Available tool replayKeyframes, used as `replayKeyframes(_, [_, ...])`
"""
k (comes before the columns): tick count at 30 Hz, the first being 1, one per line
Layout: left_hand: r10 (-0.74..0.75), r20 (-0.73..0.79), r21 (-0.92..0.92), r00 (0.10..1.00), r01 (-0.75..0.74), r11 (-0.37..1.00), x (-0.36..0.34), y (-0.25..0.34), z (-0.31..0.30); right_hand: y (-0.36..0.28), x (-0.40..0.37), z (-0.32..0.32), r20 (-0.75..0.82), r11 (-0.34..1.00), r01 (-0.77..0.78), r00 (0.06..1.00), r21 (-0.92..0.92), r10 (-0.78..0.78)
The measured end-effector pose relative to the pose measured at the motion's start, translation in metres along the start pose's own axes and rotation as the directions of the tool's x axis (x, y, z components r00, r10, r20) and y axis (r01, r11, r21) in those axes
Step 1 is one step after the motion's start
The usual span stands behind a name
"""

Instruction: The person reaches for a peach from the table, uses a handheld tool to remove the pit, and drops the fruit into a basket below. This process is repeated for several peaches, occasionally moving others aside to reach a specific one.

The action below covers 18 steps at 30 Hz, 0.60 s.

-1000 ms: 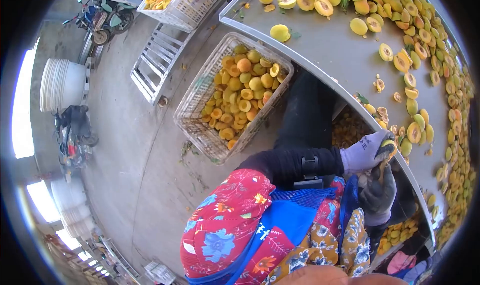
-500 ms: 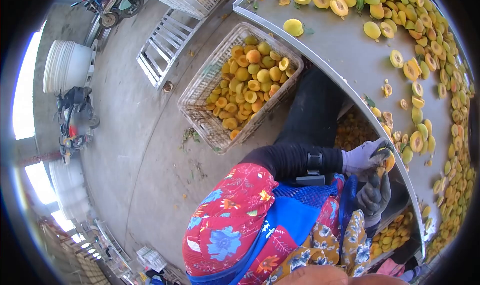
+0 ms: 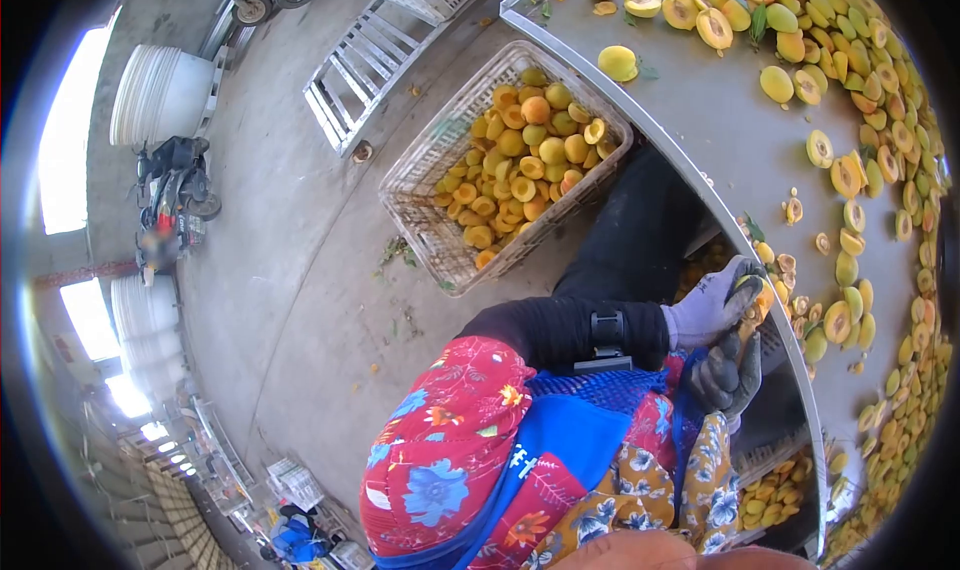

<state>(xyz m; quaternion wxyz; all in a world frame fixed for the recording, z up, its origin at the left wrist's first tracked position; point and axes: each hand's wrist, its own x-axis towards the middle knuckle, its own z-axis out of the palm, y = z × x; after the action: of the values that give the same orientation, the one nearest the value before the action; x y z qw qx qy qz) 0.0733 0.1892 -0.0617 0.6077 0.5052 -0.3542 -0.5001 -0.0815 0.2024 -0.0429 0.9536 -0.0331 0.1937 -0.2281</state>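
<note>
My left hand point(image 3: 708, 306), in a pale glove with dark fingers, is closed around an apricot point(image 3: 765, 298) at the metal table's edge. Just below it, my right hand point(image 3: 727, 375) wears a dark grey glove. Its fingers are curled up against a narrow tan piece under the fruit, and I cannot tell what that piece is. Apricot halves and loose pits point(image 3: 785, 263) lie on the table right beside the hands. A black sleeve with a strapped band point(image 3: 607, 335) covers my left forearm.
Many whole and halved apricots point(image 3: 880, 100) spread over the metal table point(image 3: 690, 100). A plastic crate point(image 3: 420, 232) of apricots stands on the floor to the left; more apricots point(image 3: 775, 495) lie under the table edge. Beyond are a slatted rack point(image 3: 350, 85) and parked motorbikes point(image 3: 170, 195).
The view has shifted, so table and crate appear further right. Both hands stay together at the table edge, with the apricot still in my left hand.
</note>
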Motion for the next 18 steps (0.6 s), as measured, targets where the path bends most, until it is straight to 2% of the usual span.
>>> replayKeyframes(1, [-0.044, -0.047, -0.007, 0.998, 0.043, 0.999, 0.004, -0.004, -0.005, -0.001, 0.002, 0.003, 0.153, 0.997, 0.057, 0.986, 0.049, -0.064])
replayKeyframes(2, [-0.087, -0.095, -0.016, 0.992, 0.086, 0.996, 0.007, -0.008, -0.011, -0.007, 0.003, 0.003, 0.207, 0.996, 0.075, 0.975, 0.048, -0.083])
replayKeyframes(3, [-0.069, -0.17, -0.118, 0.983, 0.049, 0.992, 0.007, -0.011, -0.017, -0.015, -0.001, 0.004, 0.254, 0.994, 0.096, 0.961, 0.051, -0.106])
replayKeyframes(4, [-0.159, -0.129, -0.164, 0.979, 0.137, 0.977, 0.004, -0.012, -0.028, -0.023, -0.004, 0.006, 0.301, 0.99, 0.128, 0.943, 0.056, -0.139])
replayKeyframes(6, [-0.188, -0.117, -0.269, 0.975, 0.151, 0.951, -0.005, 0.002, -0.048, -0.029, -0.01, 0.016, 0.195, 0.989, 0.139, 0.972, -0.048, -0.127])
replayKeyframes(8, [-0.212, -0.123, -0.386, 0.969, 0.15, 0.91, -0.013, 0.018, -0.081, -0.032, -0.02, 0.009, -0.018, 0.99, 0.122, 0.992, -0.066, -0.124])
replayKeyframes(10, [-0.13, -0.065, -0.592, 0.989, 0.067, 0.803, -0.019, 0.021, -0.117, -0.028, -0.03, -0.001, -0.241, 0.99, 0.114, 0.962, -0.082, -0.131])
replayKeyframes(12, [-0.365, -0.169, -0.755, 0.916, 0.117, 0.645, -0.022, 0.028, -0.143, -0.017, -0.03, -0.019, -0.439, 0.99, 0.1, 0.889, -0.095, -0.132])
replayKeyframes(13, [-0.348, -0.168, -0.778, 0.922, 0.094, 0.622, -0.025, 0.032, -0.154, -0.015, -0.031, -0.029, -0.299, 0.996, 0.08, 0.95, -0.034, -0.086])
replayKeyframes(14, [-0.33, -0.173, -0.799, 0.928, 0.064, 0.598, -0.029, 0.034, -0.163, -0.014, -0.034, -0.035, -0.31, 0.994, 0.076, 0.946, -0.073, -0.095])
replayKeyframes(15, [-0.238, -0.246, -0.635, 0.94, 0.03, 0.772, -0.033, 0.022, -0.171, -0.012, -0.034, -0.035, -0.321, 0.992, 0.067, 0.942, -0.11, -0.099])
replayKeyframes(17, [-0.113, -0.233, -0.441, 0.966, -0.002, 0.897, -0.038, 0.017, -0.183, -0.006, -0.033, -0.033, -0.355, 0.984, 0.065, 0.927, -0.164, -0.12])
replayKeyframes(18, [-0.049, -0.221, -0.205, 0.974, 0.003, 0.979, -0.04, 0.028, -0.18, -0.005, -0.033, -0.03, -0.382, 0.977, 0.065, 0.914, -0.203, -0.14])
